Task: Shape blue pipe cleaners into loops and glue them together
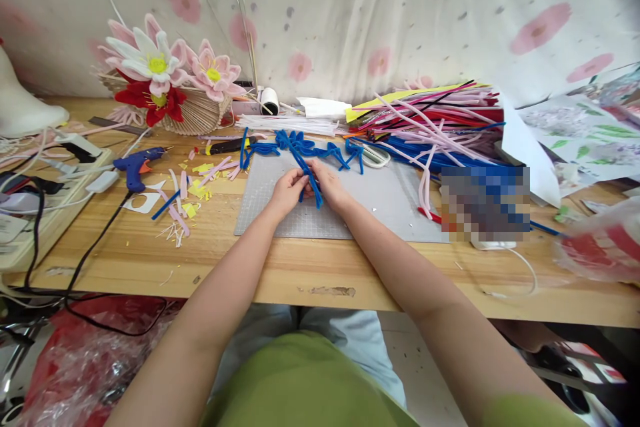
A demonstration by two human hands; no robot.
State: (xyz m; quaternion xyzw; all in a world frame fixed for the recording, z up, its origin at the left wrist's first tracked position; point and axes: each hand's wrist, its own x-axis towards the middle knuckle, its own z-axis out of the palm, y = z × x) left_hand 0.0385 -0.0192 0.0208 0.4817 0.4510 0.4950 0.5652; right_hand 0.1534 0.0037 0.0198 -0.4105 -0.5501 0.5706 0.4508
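On the far left of the wooden table (150, 260) lies a white power strip (30, 213) with black and white cords. Next to it rests a blue glue gun (136, 165), and its black cord runs off the table edge. Behind the glue gun sits a basket (197, 117) full of fluffy flowers (155, 60) in pink, white and red. Small yellow and pink scraps (193, 190) lie all over the wood just right of the glue gun.

In the middle is a grey mat (380, 203). Both hands meet over it. The left hand (287, 190) is curled, and its fingers pinch a blue pipe cleaner (311, 180). The right hand (330, 185) is curled too and grips the same blue pipe cleaner from the other side. The two hands are touching, or very nearly so. The pipe cleaner sticks up and out between them and slants down over the mat. Just behind the hands, at the far edge of the mat, lie more bent blue pieces (300, 145) in a row.

To the right is a big pile of pipe cleaners (435, 123) in pink, red, blue and yellow. A white sheet (525, 160) leans beside the pile. On the far right are flower pictures (585, 133) on paper, and a clear bag (605, 243) with red inside.
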